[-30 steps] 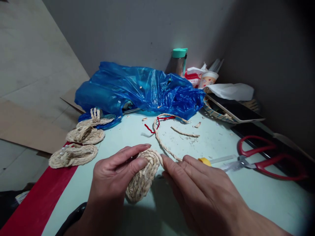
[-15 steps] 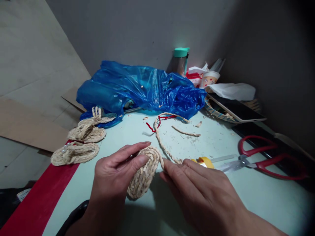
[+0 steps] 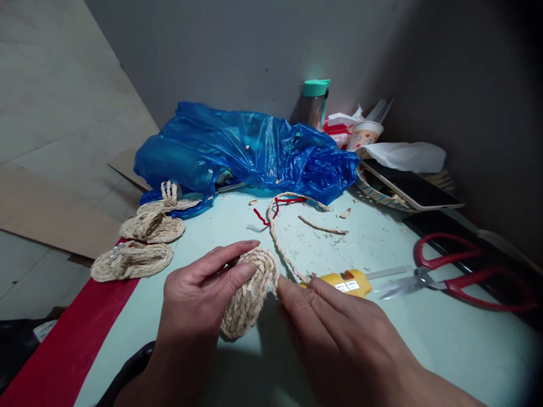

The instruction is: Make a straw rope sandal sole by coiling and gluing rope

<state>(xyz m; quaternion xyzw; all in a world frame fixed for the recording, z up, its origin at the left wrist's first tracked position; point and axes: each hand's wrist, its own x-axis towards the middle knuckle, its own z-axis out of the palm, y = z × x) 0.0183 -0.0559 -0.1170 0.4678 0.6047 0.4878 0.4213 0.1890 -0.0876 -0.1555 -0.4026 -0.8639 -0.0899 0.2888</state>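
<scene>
My left hand [image 3: 207, 288] grips an oval sole of coiled, braided straw [image 3: 248, 302], thumb across its upper face and fingers behind it. The sole is tilted up above the table. At its right edge my right hand [image 3: 335, 316] is closed on the straw braid [image 3: 283, 254], pinching it where it leaves the coil. From there the braid's loose length runs under the fingers and curves away over the table. Just beyond my right hand lies a yellow hot glue gun [image 3: 350, 282] with a clear glue stick in it; part of it is hidden by the hand.
Red-handled scissors [image 3: 424, 278] lie open at the right, near a black flat object. Several small straw sandals [image 3: 133, 263] sit at the left. A blue plastic bag [image 3: 246, 147] fills the back, beside a bottle [image 3: 314, 104], a paper cup [image 3: 365, 135] and a basket with a tablet [image 3: 418, 186].
My right hand has drawn slightly in and down against the sole's edge, uncovering more of the yellow glue gun. The left hand keeps its grip. The whole view has shifted a little.
</scene>
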